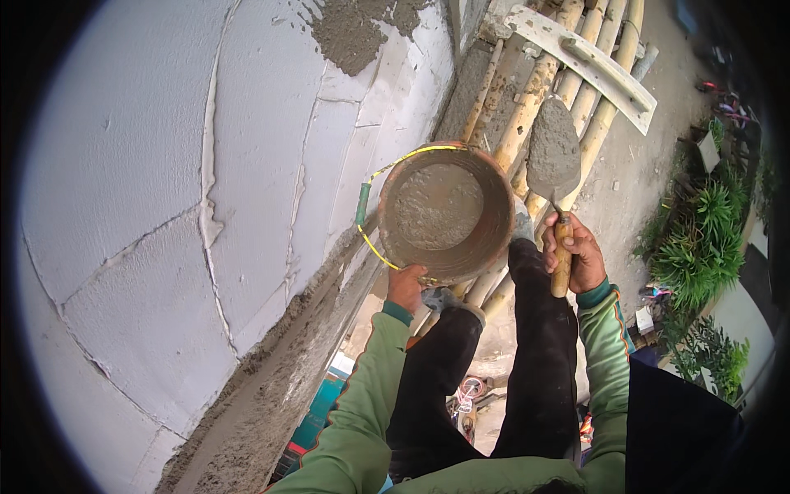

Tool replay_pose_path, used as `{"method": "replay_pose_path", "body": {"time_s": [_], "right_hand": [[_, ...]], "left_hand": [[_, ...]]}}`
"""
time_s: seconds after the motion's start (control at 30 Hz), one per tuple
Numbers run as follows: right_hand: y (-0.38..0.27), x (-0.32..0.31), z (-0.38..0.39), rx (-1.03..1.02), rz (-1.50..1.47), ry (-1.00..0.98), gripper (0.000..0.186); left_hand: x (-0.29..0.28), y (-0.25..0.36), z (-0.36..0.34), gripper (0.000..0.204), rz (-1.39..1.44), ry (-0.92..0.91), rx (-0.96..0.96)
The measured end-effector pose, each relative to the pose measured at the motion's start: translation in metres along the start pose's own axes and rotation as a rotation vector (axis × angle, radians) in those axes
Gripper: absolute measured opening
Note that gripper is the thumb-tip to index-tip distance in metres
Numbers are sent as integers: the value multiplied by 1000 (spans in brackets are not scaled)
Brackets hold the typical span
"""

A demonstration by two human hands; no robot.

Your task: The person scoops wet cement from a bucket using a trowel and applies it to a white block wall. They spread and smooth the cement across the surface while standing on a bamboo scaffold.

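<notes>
The right hand [583,255] grips a wooden-handled trowel [562,262] heaped with grainy grey mortar [554,148] above rounded bamboo poles [538,86]. The left hand [406,288] clasps the rim of a round bucket [490,230] of wet mortar [436,206], beside the pale block wall [156,148].

Outdoor building site; pale block wall [148,189], bamboo scaffold [539,86], bucket [496,210] of wet mortar [436,206]

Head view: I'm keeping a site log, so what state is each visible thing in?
Bucket: partly filled with wet mortar
Bucket handle: folded to the left side
Trowel: blade loaded with mortar
White handled board: lying across bamboo poles
Wall: mostly bare, mortar patch near top
Left hand: gripping bucket rim
Right hand: closed around trowel
</notes>
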State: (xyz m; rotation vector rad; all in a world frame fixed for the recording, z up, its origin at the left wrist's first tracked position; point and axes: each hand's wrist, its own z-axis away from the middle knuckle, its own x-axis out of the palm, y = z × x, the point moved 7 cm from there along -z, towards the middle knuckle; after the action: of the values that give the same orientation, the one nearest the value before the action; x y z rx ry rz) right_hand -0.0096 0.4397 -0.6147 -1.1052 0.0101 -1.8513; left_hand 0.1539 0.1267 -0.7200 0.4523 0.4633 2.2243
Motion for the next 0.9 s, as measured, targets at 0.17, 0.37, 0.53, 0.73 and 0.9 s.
{"method": "replay_pose_path", "body": {"time_s": [0.17,0.37,0.53,0.73,0.9], "right_hand": [[-4,-36,-47,-353,153,397,41],[51,21,-286,-326,153,311,27],[34,131,-218,-423,357,-75,28],[65,-4,-185,-159,1984,-161,34],[161,-49,-237,101,2381,-186,37]], "left_hand": [[-46,-15,25,41,101,133,-52],[-60,-34,-29,37,230,155,-40],[-73,-40,-67,35,299,182,57],[-53,-30,-101,38,141,199,95],[-49,-41,-143,34,-2,182,373]]}}
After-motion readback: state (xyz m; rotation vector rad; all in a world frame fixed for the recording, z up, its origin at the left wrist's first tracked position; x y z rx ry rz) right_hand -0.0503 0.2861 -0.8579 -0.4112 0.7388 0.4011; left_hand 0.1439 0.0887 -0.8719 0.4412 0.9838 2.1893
